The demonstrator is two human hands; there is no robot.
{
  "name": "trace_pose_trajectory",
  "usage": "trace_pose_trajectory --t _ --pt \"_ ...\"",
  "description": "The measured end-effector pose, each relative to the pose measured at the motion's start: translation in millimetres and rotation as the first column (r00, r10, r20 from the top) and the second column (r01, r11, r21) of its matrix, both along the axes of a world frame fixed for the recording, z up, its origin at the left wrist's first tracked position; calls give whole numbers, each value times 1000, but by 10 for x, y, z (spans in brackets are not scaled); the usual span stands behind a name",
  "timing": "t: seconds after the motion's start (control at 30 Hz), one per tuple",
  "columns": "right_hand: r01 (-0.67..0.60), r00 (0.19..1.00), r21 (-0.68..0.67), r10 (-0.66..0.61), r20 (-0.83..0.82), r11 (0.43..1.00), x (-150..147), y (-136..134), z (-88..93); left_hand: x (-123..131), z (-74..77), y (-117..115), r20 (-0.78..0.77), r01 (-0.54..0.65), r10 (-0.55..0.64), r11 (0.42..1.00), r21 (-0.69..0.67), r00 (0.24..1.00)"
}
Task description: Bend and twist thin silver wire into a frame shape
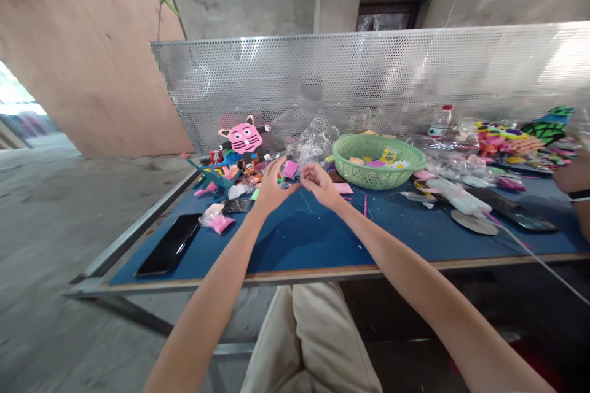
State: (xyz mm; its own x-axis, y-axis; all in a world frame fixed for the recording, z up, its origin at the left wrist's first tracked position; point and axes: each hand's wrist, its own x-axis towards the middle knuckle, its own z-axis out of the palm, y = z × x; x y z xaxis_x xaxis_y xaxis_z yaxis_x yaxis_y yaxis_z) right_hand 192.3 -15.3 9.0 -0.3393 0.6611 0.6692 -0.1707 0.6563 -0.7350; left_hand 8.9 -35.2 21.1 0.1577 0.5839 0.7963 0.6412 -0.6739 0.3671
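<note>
Here, both hands are out over the blue counter [299, 245]; the left hand [271, 189] has its grip spread, the thumb standing well apart from the curved fingers; the right hand [319, 185] has its fingers curled in toward the thumb, though I cannot tell whether that grip pinches anything; a small pink piece [290, 169] shows between the two hands, just beside the left fingertips, and whether it is touched is unclear; to the right of the hands, a green basket [369, 177] holds colourful pieces [377, 164]; to their left, a pink cat face [246, 138] stands upright behind a teal figure [219, 182]; nearer the edge, a pink packet [221, 223] lies by a black phone [169, 244].
</note>
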Motion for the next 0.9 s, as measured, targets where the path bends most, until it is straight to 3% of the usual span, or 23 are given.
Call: trace_pose_trajectory --t 0.2,0.43,0.53,0.67,0.9 --pt "-46 999 11 46 17 999 -23 24 -32 -9 -4 9 7 -52 52 999 4 999" --pt "-3 998 -58 6 66 998 -54 -24 5 -11 -1 9 11 -105 105 994 39 994" --pt "85 989 -90 -73 128 992 -33 -42 26 -26 0 11 9 -124 124 992 36 992" --pt "183 961 -29 -173 214 983 5 -49 58 -49 4 20 34 -148 146 988 42 989" --pt "234 934 113 -256 251 966 24 -63 117 -78 -1 49 83 -128 126 991 27 989"
